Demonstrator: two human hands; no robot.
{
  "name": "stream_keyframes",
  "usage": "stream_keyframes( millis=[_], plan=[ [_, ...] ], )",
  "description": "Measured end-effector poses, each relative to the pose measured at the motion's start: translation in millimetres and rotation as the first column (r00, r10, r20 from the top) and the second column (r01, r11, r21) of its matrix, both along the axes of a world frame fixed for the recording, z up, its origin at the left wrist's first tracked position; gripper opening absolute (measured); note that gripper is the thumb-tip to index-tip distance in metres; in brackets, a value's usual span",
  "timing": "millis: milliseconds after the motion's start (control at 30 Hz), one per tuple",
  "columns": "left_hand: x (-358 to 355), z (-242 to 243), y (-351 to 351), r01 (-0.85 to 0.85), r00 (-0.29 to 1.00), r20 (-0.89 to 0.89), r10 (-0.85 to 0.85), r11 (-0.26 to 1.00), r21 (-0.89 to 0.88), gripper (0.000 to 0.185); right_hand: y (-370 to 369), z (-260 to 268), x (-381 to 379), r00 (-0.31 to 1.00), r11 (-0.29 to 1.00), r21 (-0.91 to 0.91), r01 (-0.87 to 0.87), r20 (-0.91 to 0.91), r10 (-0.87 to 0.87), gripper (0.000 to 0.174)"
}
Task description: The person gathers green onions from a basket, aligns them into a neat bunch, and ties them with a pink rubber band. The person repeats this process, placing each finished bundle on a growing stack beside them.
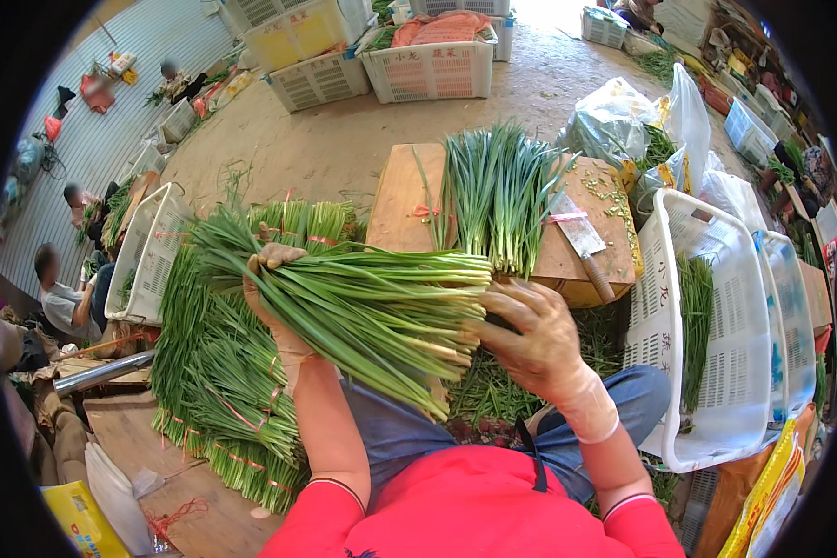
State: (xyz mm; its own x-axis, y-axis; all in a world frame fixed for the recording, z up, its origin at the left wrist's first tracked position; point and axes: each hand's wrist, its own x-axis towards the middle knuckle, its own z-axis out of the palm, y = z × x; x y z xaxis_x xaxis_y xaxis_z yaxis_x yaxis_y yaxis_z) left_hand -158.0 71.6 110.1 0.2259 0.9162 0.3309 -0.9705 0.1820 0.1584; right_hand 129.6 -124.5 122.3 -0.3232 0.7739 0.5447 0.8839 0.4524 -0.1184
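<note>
My left hand (270, 310), in a thin glove, grips a loose bunch of garlic chives (370, 293) around its leafy part, with the pale stem ends pointing right. Beside those ends is my gloved right hand (537, 338), blurred, its fingers apart and nothing seen in them; whether it touches the stems is unclear. Ahead, more chives (499, 202) lie across a wooden block (406, 181). A cleaver (577, 227) rests on the block's right part, a pink tie (565, 217) across its blade. Under and left of my left arm are stacked chive bundles (244, 370) bound with reddish ties.
A white plastic crate (732, 363) holding chives stands at right, near filled plastic bags (610, 115). Another crate (150, 258) leans at left. Stacked crates (429, 73) stand ahead. Trimmings (495, 390) cover the ground by my legs. Several people sit farther off at both sides.
</note>
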Motion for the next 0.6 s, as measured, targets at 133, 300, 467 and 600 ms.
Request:
stream_keyframes(
  millis=[133,300,467,600],
  plan=[
    [2.4,-6.8,-3.9,0.114,0.99,0.088,-0.11,0.993,-0.039,0.013,24.8,6.6,-8.4,0.996,0.99,0.105,-0.091,-0.008,0.092,0.048],
    [-2.5,-14.1,-6.8,0.22,0.967,0.143,-0.212,0.975,-0.04,0.013,28.5,-0.7,-18.9,0.997,0.98,0.185,-0.075,0.027,0.071,0.049],
    [4.7,-15.5,-5.8,0.228,0.963,0.157,-0.219,0.973,-0.041,0.012,31.2,-4.3,-27.7,0.991,0.936,0.346,-0.071,-0.079,0.104,0.032],
    [10.4,-14.1,-7.2,0.311,0.928,0.241,-0.283,0.946,-0.088,0.012,32.2,2.1,-25.2,0.968,0.951,0.309,-0.019,-0.233,0.096,0.028]
  ],
)
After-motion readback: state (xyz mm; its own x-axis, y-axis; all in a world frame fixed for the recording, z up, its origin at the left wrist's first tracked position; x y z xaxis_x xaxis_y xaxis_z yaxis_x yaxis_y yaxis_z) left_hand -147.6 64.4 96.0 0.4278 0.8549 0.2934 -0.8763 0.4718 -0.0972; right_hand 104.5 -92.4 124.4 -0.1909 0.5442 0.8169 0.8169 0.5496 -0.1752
